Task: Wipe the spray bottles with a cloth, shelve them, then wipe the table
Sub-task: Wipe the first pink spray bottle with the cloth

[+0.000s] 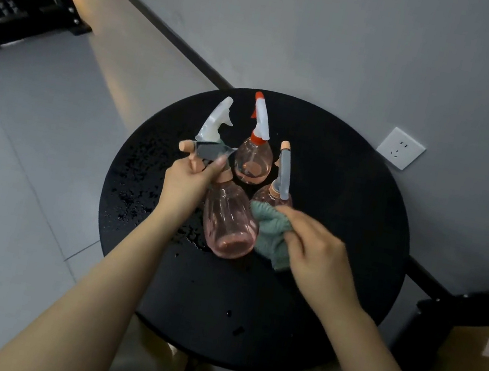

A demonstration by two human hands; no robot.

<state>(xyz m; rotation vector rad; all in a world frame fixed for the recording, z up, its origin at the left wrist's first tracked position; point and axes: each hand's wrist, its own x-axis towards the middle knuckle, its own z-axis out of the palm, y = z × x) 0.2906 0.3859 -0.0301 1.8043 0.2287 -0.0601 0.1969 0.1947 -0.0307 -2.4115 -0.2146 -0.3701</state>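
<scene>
From the head camera, a round black table (296, 309) carries four spray bottles clustered toward its far-left part, and water droplets speckle its left edge. The left hand (186, 183) curls around the neck and trigger of the nearest pink bottle (230, 222), tilting it so that its base points back toward the person; whether the base touches the table I cannot tell. The right hand (318, 259) pinches a bunched green cloth (272, 236) against that bottle's right side. Just behind, a red-capped bottle (253, 162) stands upright near the table's middle, a peach-capped bottle (278, 191) stands right of it and is partly hidden by the cloth, and a white trigger head (217, 121) of a fourth bottle shows toward the far-left edge, its body hidden.

The held bottle looks like thin, clear plastic with little or no liquid, so it should be light but easily dented if squeezed hard. If its wall is wet, as the droplets suggest, it will likely be slick. The stiff neck below the trigger seems the safest place to hold, leaving the rounded body free for the soft cloth, which should mould to the curve.

A wall socket (400, 148) sits beyond the table's far-right edge, and a cardboard box (473, 360) lies off to the right.
</scene>
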